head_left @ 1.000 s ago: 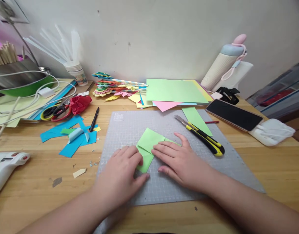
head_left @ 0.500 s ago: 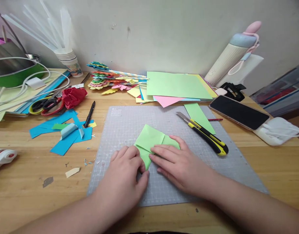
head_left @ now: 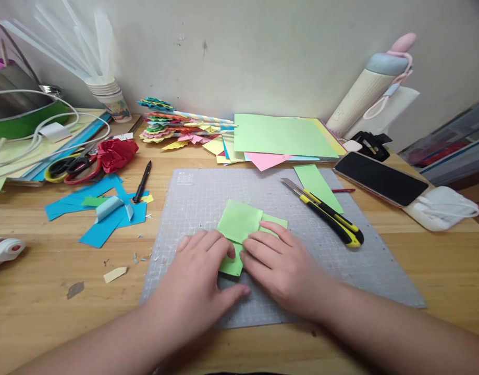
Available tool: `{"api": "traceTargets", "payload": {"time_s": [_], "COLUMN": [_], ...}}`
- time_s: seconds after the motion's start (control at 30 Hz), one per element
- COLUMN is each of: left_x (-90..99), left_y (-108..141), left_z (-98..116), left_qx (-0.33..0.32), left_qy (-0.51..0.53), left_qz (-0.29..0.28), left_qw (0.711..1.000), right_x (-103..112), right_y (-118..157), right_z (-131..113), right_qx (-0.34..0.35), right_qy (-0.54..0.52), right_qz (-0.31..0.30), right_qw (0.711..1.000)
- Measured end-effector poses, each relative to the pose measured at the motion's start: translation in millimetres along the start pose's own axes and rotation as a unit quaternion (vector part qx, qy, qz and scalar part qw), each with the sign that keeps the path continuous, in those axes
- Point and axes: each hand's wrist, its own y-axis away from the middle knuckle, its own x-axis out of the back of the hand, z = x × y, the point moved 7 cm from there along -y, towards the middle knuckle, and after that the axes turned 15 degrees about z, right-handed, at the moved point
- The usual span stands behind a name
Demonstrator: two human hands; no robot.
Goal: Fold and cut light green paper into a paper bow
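A folded light-green paper (head_left: 240,221) lies on the grey cutting mat (head_left: 200,194), its creased flaps meeting near the middle. My left hand (head_left: 202,268) rests at the paper's lower left, fingers bent over the edge and thumb held apart on the mat side. Across the lower right of the paper lies my right hand (head_left: 280,263), fingers stretched out and pressing it down. Part of the paper is hidden under both hands. To the right, a black-and-yellow utility knife (head_left: 329,216) has its blade out, beside a green paper strip (head_left: 317,185).
Blue paper scraps (head_left: 102,224) and a black pen (head_left: 143,182) lie left of the mat. Behind them are scissors (head_left: 77,166) and crumpled red paper (head_left: 117,154). Stacked coloured sheets (head_left: 282,135) lie by the wall. A phone (head_left: 380,177) and a bottle (head_left: 366,88) are at right.
The green paper has turned slightly, its edges now squarer to me. My left thumb has moved away from its lower corner, and my right hand has shifted slightly down the paper.
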Motion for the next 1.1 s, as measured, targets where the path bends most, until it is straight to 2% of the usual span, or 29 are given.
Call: {"api": "traceTargets", "payload": {"time_s": [0.07, 0.13, 0.23, 0.33, 0.5, 0.6, 0.7, 0.83, 0.93, 1.1], "left_x": [-3.0, -4.6, -3.9, -2.2, 4.6, 6.1, 6.3, 4.6, 3.9, 1.9], "left_y": [2.8, 4.7, 5.3, 6.0, 13.5, 20.3, 23.3, 22.4, 18.8, 12.5], "left_z": [2.7, 4.8, 7.8, 9.4, 6.6, 5.4, -1.0, -13.9, -20.9, -26.1], "left_qx": [-0.051, -0.087, -0.116, -0.123, -0.117, -0.123, -0.089, -0.014, 0.027, 0.058], "left_qy": [-0.023, -0.038, -0.056, -0.079, -0.143, -0.134, -0.091, -0.023, 0.018, 0.03], "left_qz": [-0.018, -0.008, 0.04, 0.053, -0.001, -0.021, -0.011, -0.001, 0.002, -0.013], "left_qw": [0.998, 0.995, 0.991, 0.988, 0.983, 0.983, 0.992, 1.0, 0.999, 0.998], "right_x": [2.8, 5.0, 4.5, 0.9, 3.1, 4.2, 1.3, -7.2, -12.2, -19.8], "right_y": [-0.2, -0.3, -0.2, 0.8, 1.4, 1.3, 1.4, 5.0, 5.5, 5.2], "right_z": [0.2, 0.4, -0.2, -3.0, -6.5, -8.3, -1.0, 13.8, 19.9, 25.1], "right_qx": [0.012, 0.014, 0.002, 0.003, 0.033, 0.036, -0.057, -0.225, -0.285, -0.333], "right_qy": [0.01, 0.016, -0.006, -0.039, -0.074, -0.093, -0.143, -0.226, -0.25, -0.27], "right_qz": [0.0, 0.0, -0.006, -0.024, -0.041, -0.06, -0.075, -0.086, -0.091, -0.108], "right_qw": [1.0, 1.0, 1.0, 0.999, 0.996, 0.993, 0.985, 0.944, 0.921, 0.897]}}
